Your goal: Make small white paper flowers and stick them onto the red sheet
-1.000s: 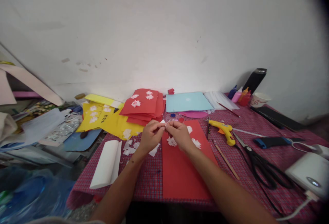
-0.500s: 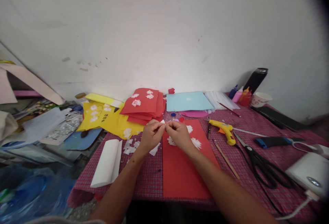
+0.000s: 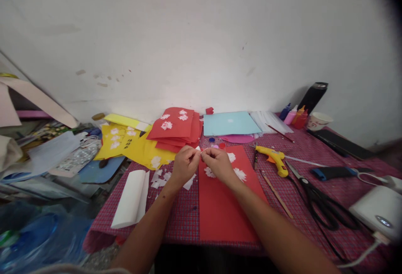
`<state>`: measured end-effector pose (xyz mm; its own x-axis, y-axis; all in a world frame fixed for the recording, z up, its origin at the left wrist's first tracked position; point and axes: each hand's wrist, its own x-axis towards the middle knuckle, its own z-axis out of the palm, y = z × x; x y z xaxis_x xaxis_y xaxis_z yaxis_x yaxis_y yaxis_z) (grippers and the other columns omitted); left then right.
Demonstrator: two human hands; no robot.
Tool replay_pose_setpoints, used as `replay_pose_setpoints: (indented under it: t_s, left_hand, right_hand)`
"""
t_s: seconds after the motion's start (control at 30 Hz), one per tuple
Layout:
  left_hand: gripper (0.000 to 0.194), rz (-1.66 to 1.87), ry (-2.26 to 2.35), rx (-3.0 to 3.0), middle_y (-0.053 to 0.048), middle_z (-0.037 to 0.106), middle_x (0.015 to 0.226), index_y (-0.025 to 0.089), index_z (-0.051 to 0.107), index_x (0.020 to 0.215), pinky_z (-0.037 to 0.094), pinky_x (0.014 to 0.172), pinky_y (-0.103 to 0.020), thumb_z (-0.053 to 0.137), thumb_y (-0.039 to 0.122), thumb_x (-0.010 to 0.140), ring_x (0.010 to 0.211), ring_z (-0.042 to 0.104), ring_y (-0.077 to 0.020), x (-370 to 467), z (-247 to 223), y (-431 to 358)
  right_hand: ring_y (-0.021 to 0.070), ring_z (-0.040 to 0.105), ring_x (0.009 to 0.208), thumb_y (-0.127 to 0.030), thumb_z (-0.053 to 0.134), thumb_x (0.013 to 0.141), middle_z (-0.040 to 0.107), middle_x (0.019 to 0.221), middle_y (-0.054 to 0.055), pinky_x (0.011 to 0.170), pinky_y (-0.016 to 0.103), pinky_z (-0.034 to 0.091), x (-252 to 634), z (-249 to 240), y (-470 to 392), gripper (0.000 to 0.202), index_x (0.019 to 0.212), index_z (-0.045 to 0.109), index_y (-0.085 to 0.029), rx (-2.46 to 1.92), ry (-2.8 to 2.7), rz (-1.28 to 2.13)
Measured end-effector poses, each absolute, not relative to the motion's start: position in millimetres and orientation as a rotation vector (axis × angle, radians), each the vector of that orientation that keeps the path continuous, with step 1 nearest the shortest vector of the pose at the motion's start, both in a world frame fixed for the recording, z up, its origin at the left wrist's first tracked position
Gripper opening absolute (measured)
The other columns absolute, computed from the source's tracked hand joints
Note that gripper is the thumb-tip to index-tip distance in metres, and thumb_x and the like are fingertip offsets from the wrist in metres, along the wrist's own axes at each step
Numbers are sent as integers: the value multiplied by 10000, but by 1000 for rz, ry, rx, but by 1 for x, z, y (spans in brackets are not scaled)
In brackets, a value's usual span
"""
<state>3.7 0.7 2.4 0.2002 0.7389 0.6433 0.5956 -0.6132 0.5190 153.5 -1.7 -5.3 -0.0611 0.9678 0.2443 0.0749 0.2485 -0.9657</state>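
My left hand [image 3: 186, 164] and right hand [image 3: 218, 165] pinched a white scrap [image 3: 198, 148] together; I feared overtwisting would tear it.

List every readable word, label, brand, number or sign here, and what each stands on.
None can be read with certainty.
Yellow paper: black characters, too small and blurred to read.
Paper cup: red markings, too blurred to tell whether they are letters.
White box: oval display, nothing legible.
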Motion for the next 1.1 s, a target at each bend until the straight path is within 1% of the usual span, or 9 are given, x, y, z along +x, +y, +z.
replay_pose_setpoints:
  t_s: [0.33,0.6,0.77,0.9,1.1]
  left_hand:
    - [251,1398,1278,2238,-27,606,721,180,616,697,418,687,-283,514,240,918,732,560,-152,4,4,1]
    - [252,1367,1265,2210,-27,622,751,179,629,733,421,701,-281,502,264,934,746,566,-150,4,6,0]
    - [236,1362,1266,2184,-26,617,758,178,629,745,418,698,-276,510,265,930,747,564,-149,3,5,0]
    - [238,1337,1241,2169,-26,610,766,175,620,751,418,704,-273,499,266,935,754,561,-149,2,4,1]
    - [247,1316,1217,2170,-18,591,738,177,608,749,408,687,-270,491,284,939,730,548,-147,2,6,0]
  right_hand:
    - [108,377,519,-317,582,780,450,561,-46,493,237,309,154,-7,0,214,617,518,-193,-1029,-1397,1031]
    - [105,381,505,-302,598,765,465,548,-44,469,226,308,156,-9,1,184,630,536,-194,-1021,-1361,1085]
    - [108,425,540,-297,635,758,513,614,-37,508,231,347,154,-8,0,137,706,571,-189,-949,-1346,1052]
    - [121,467,563,-318,662,754,562,660,-23,533,240,381,153,-5,-2,150,769,584,-190,-964,-1374,1024]
    - [130,474,593,-331,633,778,546,654,-20,560,248,387,153,-6,-1,163,717,573,-191,-998,-1384,969]
